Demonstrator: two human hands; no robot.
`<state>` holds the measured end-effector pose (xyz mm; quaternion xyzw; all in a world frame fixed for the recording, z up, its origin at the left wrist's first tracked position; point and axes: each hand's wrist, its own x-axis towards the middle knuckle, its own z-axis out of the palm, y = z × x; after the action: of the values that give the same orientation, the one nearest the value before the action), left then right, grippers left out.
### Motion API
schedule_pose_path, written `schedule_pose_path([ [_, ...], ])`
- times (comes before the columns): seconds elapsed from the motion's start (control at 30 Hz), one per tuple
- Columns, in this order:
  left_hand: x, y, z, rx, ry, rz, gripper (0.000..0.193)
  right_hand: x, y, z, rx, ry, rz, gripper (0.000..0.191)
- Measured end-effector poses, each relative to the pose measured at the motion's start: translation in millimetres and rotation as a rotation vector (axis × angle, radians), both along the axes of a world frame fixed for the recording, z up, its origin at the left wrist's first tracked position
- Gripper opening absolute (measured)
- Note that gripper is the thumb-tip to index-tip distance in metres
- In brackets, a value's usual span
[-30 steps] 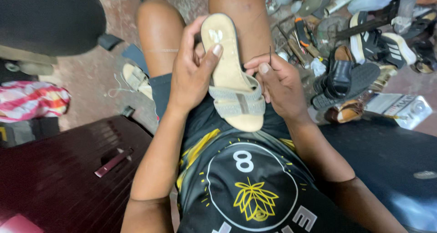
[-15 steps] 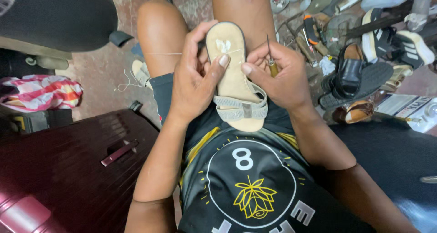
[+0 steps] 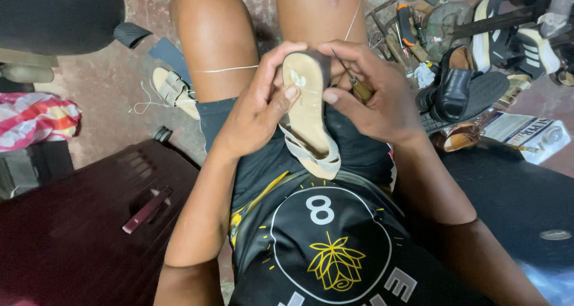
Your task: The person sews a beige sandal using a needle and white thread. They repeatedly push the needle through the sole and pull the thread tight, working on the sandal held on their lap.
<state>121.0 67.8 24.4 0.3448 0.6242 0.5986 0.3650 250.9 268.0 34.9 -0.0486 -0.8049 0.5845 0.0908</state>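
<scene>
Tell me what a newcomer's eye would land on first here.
At centre, the left hand grips a tan sandal held sole-up over the lap, while the right hand works a thin awl at its edge. A pale thread crosses the left thigh. At upper right, worn shoes and tools clutter the floor.

left hand (image 3: 260, 112) gripping tan sandal (image 3: 306, 112) on lap, right hand (image 3: 373, 91) holding awl (image 3: 354, 82), thread (image 3: 224, 70) across thigh
</scene>
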Motion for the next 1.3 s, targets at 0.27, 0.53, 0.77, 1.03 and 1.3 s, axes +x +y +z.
schedule_pose_path([
  [0.27, -17.3, 5.9, 8.0, -0.154, 0.438, 0.246, 0.092, -34.1, -7.1, -22.3, 0.037, -0.143, 0.003, 0.049],
  [0.53, -51.2, -24.8, -15.0, -0.069, -0.025, 0.110, 0.077, -44.5, 17.6, -19.8, 0.053, -0.208, -0.273, 0.031],
  [0.77, -66.0, -37.4, -29.6, 0.056, -0.154, 0.015, 0.072, -64.4, 14.7, 9.7, 0.335, -0.043, -0.064, 0.015],
  [1.03, -77.2, -40.5, -34.2, 0.076, -0.149, -0.018, 0.074, -94.4, -17.9, 12.9, 0.442, -0.037, 0.225, 0.027],
  [1.3, -79.5, -42.2, -37.5, 0.104, -0.152, -0.015, 0.074, -106.5, -26.9, 21.2, 0.430, -0.028, 0.214, 0.026],
])
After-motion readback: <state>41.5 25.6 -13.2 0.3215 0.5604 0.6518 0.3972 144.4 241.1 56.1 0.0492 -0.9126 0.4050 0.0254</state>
